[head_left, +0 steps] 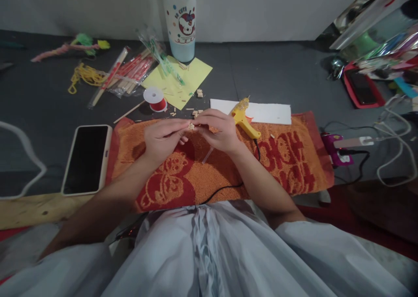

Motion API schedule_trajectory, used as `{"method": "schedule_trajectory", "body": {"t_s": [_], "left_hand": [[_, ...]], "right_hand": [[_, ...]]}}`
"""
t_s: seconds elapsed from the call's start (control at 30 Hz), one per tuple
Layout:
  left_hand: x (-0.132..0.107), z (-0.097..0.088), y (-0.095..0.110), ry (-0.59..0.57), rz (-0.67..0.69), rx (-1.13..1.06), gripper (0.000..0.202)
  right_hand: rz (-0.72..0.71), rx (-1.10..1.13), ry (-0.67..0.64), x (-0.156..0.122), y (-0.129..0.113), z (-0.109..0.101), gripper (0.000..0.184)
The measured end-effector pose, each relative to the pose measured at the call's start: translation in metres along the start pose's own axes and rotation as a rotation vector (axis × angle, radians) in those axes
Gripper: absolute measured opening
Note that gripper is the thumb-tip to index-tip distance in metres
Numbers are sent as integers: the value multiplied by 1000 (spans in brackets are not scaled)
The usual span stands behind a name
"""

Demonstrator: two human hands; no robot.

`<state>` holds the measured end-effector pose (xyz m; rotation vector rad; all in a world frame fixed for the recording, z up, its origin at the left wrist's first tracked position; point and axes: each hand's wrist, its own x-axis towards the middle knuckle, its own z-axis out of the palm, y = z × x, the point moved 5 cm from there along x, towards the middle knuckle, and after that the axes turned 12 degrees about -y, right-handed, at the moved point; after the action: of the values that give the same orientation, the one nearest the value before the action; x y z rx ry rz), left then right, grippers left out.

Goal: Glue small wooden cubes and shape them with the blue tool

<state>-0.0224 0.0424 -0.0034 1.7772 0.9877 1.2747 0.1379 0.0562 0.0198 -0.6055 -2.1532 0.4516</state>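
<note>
The tall bottle (179,22) at the far edge of the grey surface carries dark red print reading "SO CUTE", arched over a round cartoon badge. The orange towel (225,175) at the near edge has large red letters woven into its right half; they lie upside down to the camera and cannot be read with certainty. Nothing else shows legible writing.

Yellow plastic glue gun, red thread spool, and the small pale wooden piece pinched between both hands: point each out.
Yellow plastic glue gun (242,116): head view, on its body.
Red thread spool (153,95): head view, white top flange.
Small pale wooden piece (191,126): head view, its exposed middle.
</note>
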Motion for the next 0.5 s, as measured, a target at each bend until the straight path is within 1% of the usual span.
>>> {"method": "schedule_trajectory", "body": {"t_s": [0.07, 0.13, 0.3, 0.5], "left_hand": [[0, 0, 1, 6, -4, 3, 8], [0, 0, 2, 18, -24, 18, 9], [1, 2, -2, -3, -103, 17, 17], [2, 2, 1, -72, -48, 75, 17]], "right_hand": [[-31, 12, 22, 0, -3, -1, 10], [-28, 12, 13, 1, -4, -1, 10], [66, -22, -86, 1, -2, 2, 9], [110, -17, -65, 2, -1, -1, 7]]}}
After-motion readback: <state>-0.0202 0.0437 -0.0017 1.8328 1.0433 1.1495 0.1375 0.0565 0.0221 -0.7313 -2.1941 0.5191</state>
